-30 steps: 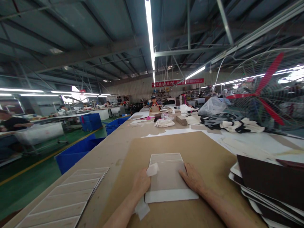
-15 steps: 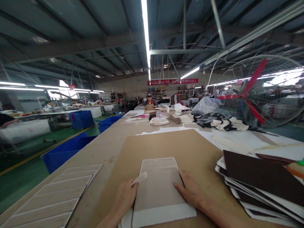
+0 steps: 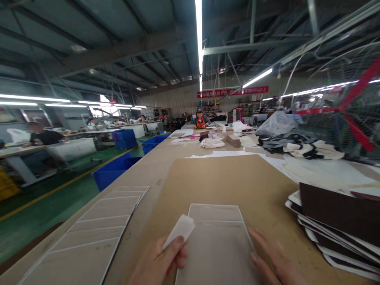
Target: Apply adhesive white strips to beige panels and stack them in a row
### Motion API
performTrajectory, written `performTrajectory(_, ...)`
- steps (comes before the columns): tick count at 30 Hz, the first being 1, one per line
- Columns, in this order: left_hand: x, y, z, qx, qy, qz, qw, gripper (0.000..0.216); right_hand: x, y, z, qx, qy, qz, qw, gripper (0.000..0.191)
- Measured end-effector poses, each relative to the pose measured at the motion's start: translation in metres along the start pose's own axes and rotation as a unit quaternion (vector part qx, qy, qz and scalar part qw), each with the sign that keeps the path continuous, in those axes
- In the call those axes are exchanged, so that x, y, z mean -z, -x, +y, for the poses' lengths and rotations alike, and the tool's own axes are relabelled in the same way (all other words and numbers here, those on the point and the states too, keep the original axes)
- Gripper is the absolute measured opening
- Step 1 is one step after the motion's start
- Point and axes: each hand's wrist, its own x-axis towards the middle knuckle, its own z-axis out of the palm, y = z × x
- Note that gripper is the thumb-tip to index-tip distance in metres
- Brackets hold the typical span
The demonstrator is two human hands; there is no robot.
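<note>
A greige rectangular panel [image 3: 216, 245] with whitish edges and a pale line across its far part lies before me on a large brown sheet [image 3: 208, 178]. My left hand [image 3: 163, 257] is closed around a small flat white scraper-like piece [image 3: 180, 229], its thumb on top, beside the panel's left edge. At the panel's right edge, my right hand [image 3: 271, 257] is blurred, with thumb and fingers apart; its thumb is by the edge and it holds no tool. The panel's near end is out of view.
Similar line-marked panels [image 3: 97, 229] lie on the left of the table. Dark brown and white sheets [image 3: 338, 225] are stacked at right. Fabric pieces [image 3: 297, 144] and a plastic bag [image 3: 276, 122] lie farther back. A blue bin [image 3: 115, 170], a large fan [image 3: 344, 109] and a co-worker [image 3: 200, 118] are beyond.
The view has shifted left, so the scene sits farther right. The white piece in my left hand has tilted up and shows more of its face. My right hand has blurred, moving along the panel's edge.
</note>
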Motion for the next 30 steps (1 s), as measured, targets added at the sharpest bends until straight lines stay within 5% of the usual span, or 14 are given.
performTrajectory(4, -0.03, -0.001, 0.029, 0.107, 0.289, 0.013, 0.951, 0.047, -0.006, -0.009, -0.057, 0.012, -0.077, -0.076, 0.994, 0.035)
performTrajectory(8, -0.053, -0.008, 0.034, 0.123, 0.414, 0.017, 0.902, 0.052, -0.027, -0.019, -0.087, -0.048, -0.212, -0.103, 0.971, 0.036)
performTrajectory(16, -0.076, 0.001, 0.035, 0.097, 0.431, -0.063, 0.895, 0.059, -0.056, -0.035, -0.096, -0.13, -0.471, -0.102, 0.867, 0.03)
performTrajectory(20, -0.078, 0.006, 0.033, 0.108, 0.399, -0.055, 0.909, 0.062, -0.048, -0.039, -0.099, -0.117, -0.524, -0.057, 0.842, 0.025)
performTrajectory(26, -0.091, -0.001, 0.032, 0.081, 0.422, -0.038, 0.902, 0.062, -0.061, -0.023, -0.1, -0.16, -0.568, -0.104, 0.8, 0.026)
performTrajectory(30, -0.082, 0.002, 0.023, 0.051, 0.389, -0.093, 0.915, 0.062, -0.045, -0.036, -0.096, -0.153, -0.58, -0.022, 0.8, 0.025)
